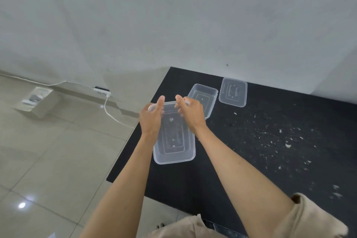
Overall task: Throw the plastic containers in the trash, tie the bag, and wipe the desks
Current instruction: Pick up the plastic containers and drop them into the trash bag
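Head view: my left hand (151,120) grips the far left corner of the nearest clear container (174,137), thumb raised over the rim, fingers curled under it. My right hand (190,113) holds the same far edge at its right corner, thumb up and fingers curled down onto the rim. The container is upright, open side up, over the left end of the black bench (270,170); I cannot tell whether its base rests on the surface or is lifted clear.

Just beyond my right hand, a second clear container (206,95) sits upright on the bench, partly hidden by my fingers. To its right, near the wall (173,15), a clear lid (233,92) lies flat with embossed lettering showing.

Pale crumbs and flecks (287,146) are scattered over the right part of the bench surface, well apart from the containers.

Left of the bench, the tiled floor (48,150) carries a white power strip (102,91) with a white cable (111,114) running from it toward the bench edge. Farther left, a pale box (36,100) stands against the skirting. Beige sleeve fabric (313,218) shows at my right elbow.
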